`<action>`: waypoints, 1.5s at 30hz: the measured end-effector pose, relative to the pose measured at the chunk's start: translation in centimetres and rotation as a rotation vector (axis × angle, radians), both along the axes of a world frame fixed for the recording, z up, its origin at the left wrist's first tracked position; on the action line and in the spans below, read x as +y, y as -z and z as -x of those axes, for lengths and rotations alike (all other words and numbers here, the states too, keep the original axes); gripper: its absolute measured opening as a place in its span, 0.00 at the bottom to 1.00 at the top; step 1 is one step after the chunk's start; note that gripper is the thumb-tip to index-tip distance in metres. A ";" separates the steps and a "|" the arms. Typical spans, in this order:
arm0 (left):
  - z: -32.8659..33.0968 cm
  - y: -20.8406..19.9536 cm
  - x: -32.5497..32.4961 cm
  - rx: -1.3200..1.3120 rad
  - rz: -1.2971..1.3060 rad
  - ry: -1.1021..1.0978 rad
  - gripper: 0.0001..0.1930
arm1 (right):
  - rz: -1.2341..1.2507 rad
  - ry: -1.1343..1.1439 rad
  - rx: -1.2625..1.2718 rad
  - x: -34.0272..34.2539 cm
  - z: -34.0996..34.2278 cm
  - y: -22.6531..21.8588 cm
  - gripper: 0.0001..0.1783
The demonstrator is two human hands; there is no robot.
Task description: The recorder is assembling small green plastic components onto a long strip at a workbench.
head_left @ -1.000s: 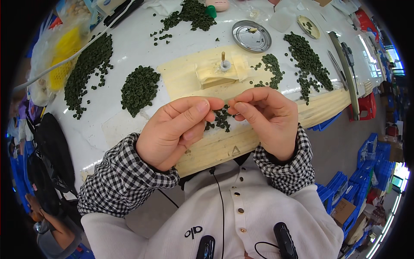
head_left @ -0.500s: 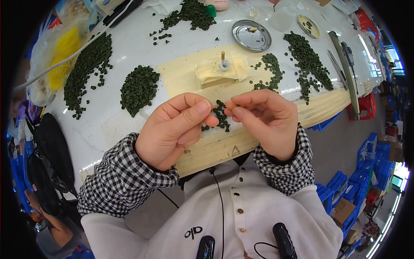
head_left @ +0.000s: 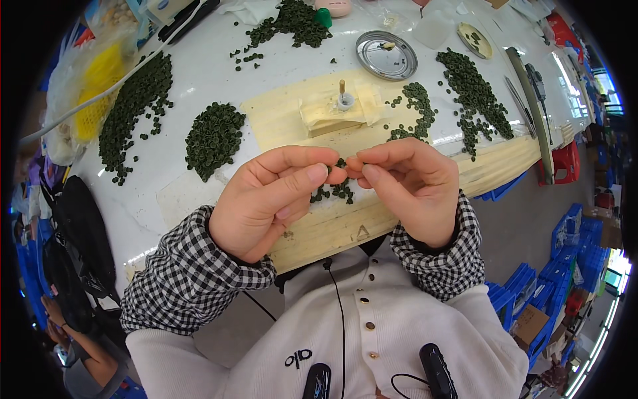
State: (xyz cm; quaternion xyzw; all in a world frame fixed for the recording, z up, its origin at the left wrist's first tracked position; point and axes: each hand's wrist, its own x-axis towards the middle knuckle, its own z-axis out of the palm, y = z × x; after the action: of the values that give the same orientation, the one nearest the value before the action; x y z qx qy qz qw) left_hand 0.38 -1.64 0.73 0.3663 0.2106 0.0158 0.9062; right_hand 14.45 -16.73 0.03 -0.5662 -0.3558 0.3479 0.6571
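Over the front of the table, my left hand (head_left: 276, 199) is closed, thumb pressed to the index finger. Facing it at nearly the same height, my right hand (head_left: 409, 189) also pinches thumb and fingers together. Their fingertips almost meet. A dark speck shows at each pinch, too small to make out. Behind and below the fingertips lies a small heap of dark green, round rubber-like pieces (head_left: 343, 191), partly hidden by the hands. Beyond them stands a taped block (head_left: 332, 118) with an upright brown pin (head_left: 342, 87) in a pale collar.
More dark green piles lie left (head_left: 214, 139), far left (head_left: 136, 93), at the back (head_left: 296, 23) and right (head_left: 475, 93). A round metal lid (head_left: 387, 56) sits behind the block. Tweezers (head_left: 520, 100) and a metal bar (head_left: 531, 100) lie right. Another person's arm (head_left: 90, 346) shows lower left.
My left hand's fingertips have moved slightly right and up, closer to the right hand's. The right hand has barely moved. The other person's arm at lower left has shifted a little.
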 end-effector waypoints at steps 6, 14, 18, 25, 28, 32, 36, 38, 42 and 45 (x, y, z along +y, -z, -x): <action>0.0 0.2 0.0 -0.003 0.007 0.002 0.10 | 0.036 0.057 0.051 0.2 0.4 -0.7 0.08; 0.1 0.1 -0.1 -0.038 0.047 0.023 0.10 | -0.028 -0.019 -0.098 -0.1 0.1 -0.5 0.07; 0.1 0.0 -0.2 -0.056 0.042 0.031 0.10 | -0.060 -0.043 -0.077 0.1 0.6 -0.6 0.08; 0.2 0.1 -0.2 -0.103 0.007 0.022 0.08 | -0.020 0.016 -0.045 0.2 1.2 -0.7 0.07; 0.0 -0.3 -0.5 -0.069 -0.093 -0.009 0.08 | 0.010 0.016 -0.004 0.2 1.4 -0.8 0.07; 0.1 -0.6 -0.6 -0.056 -0.179 -0.026 0.09 | 0.030 0.015 0.029 0.3 1.5 -0.7 0.08; 0.1 -0.4 -0.8 -0.031 -0.248 -0.048 0.08 | 0.035 0.016 0.016 0.4 1.5 -0.5 0.08; 0.2 -0.7 -0.5 -0.026 -0.203 -0.030 0.06 | 0.028 0.017 0.017 0.5 1.5 -0.4 0.08; 0.2 -0.8 -0.5 -0.040 -0.204 -0.045 0.05 | 0.003 0.029 0.003 0.5 1.9 -0.4 0.08; 0.3 -0.6 -0.5 -0.049 -0.206 -0.061 0.05 | -0.026 0.038 -0.017 0.6 2.0 -0.2 0.09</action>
State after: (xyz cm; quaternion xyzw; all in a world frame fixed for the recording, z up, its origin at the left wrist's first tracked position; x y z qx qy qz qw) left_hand 0.07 -2.15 1.37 0.4506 0.1966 0.0741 0.8677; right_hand 12.45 -16.12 0.26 -0.5672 -0.3549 0.3258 0.6679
